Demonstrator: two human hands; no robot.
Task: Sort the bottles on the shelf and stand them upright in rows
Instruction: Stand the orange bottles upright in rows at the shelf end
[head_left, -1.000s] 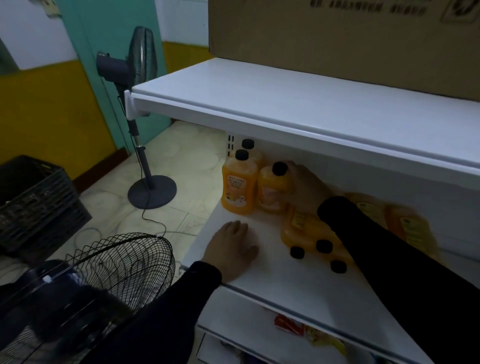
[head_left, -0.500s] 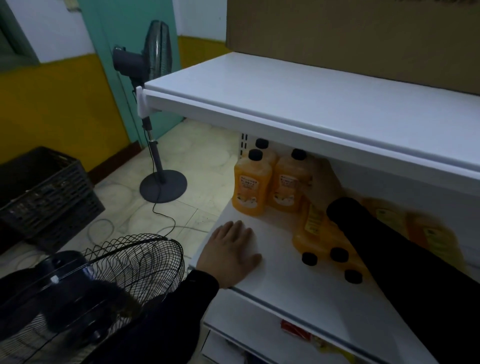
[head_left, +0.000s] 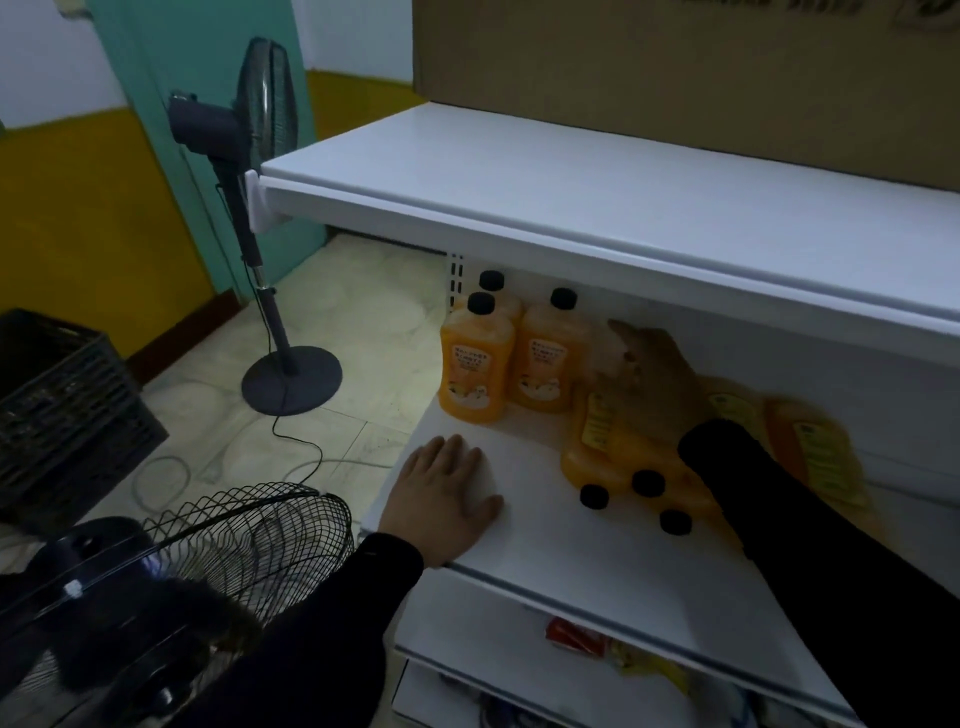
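Fan cage (head_left: 228, 551) lies nearest, at lower left, below the shelf edge. Left hand (head_left: 441, 499) rests palm down on the white shelf (head_left: 597, 561) near its front left corner, fingers straight and close together, thumb out to the side, holding nothing. Just right of it, lying bottles (head_left: 613, 457) rest on their sides, black caps toward the front; more lie further right, blurred and partly behind the right sleeve (head_left: 831, 561). Right hand (head_left: 649, 379) sits above the lying bottles, just right of the standing ones; it is blurred, its fingers appear extended and apart, and contact cannot be confirmed. Standing bottles (head_left: 540, 353) are upright at the shelf's back left: two side by side, a third behind. Pedestal fan (head_left: 260, 130) stands on the floor beyond.
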